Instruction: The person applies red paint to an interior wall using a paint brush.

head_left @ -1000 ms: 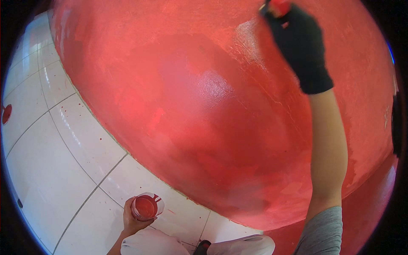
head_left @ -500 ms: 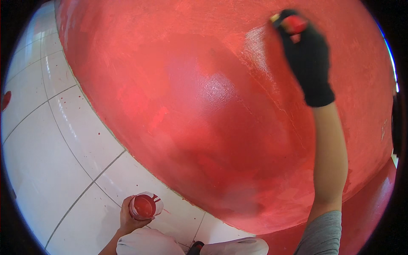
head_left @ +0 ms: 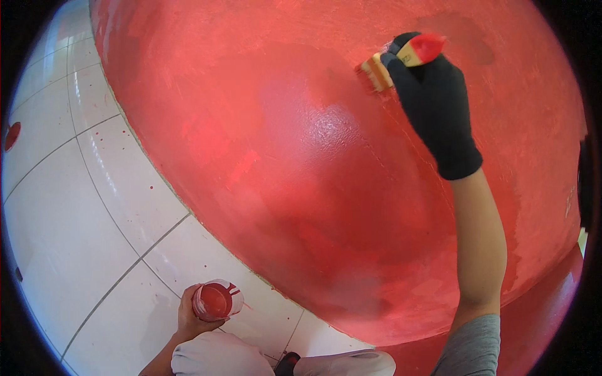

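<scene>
My right hand (head_left: 433, 103), in a black glove, grips a paintbrush (head_left: 411, 53) with a wooden handle tipped in red. The brush's paint-stained bristles touch a large curved red surface (head_left: 251, 131), which has a glossy wet patch near its middle. Low on the left, my bare left hand (head_left: 188, 319) is wrapped round a white cup (head_left: 238, 303) that holds red paint (head_left: 214, 302). Streaks of paint run down the cup's rim and side.
White floor tiles (head_left: 75, 219) with dark joints lie to the left, dotted with red drips. A red round thing (head_left: 12, 136) sits at the far left edge. My light trousers (head_left: 219, 357) and a dark shoe (head_left: 288, 363) show below. Red flooring (head_left: 545, 313) lies at lower right.
My right hand has moved left and slightly down with the paintbrush, turning so that the bristles now show against the red surface. My left hand keeps the cup in nearly the same place.
</scene>
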